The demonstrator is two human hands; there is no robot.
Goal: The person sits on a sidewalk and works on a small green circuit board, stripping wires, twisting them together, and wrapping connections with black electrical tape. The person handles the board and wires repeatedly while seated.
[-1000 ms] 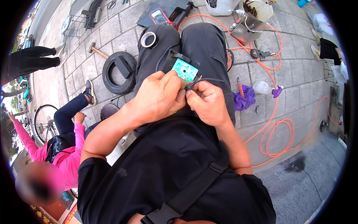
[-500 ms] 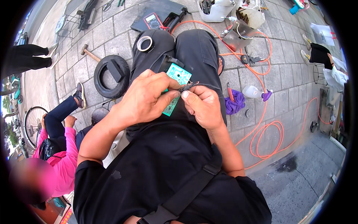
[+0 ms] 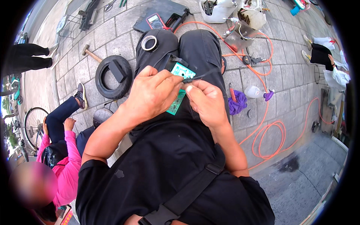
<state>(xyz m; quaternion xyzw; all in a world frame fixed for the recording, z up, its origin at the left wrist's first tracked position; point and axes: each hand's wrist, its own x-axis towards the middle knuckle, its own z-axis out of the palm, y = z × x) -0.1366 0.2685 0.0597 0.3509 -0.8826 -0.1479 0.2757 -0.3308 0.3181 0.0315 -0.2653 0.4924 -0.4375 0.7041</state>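
A dark cable [image 3: 192,79] runs between my two hands above my lap. My left hand [image 3: 153,93] pinches one part of it, thumb and fingers pressed together. Close beside it, my right hand [image 3: 205,100] grips the cable with thumb and forefinger, and a blurred loose end sticks out to the right. Under my fingers a green circuit board [image 3: 176,103] lies on my dark trousers, its middle covered by my left hand. At its upper end sits a black plastic housing [image 3: 170,62]. A roll of tape [image 3: 149,43] rests on my left knee.
A tyre [image 3: 101,77] with a black block and a hammer [image 3: 92,53] lie at left. Ahead is a tool case [image 3: 176,13] with a multimeter [image 3: 155,21]. An orange hose [image 3: 268,150], purple cloth [image 3: 237,102] and spray bottle [image 3: 254,92] lie right. A person in pink [image 3: 67,165] sits at left.
Both hands stay close together at the cable. My left fingers have shifted their grip, and the cable's loose end now swings out further right, blurred.
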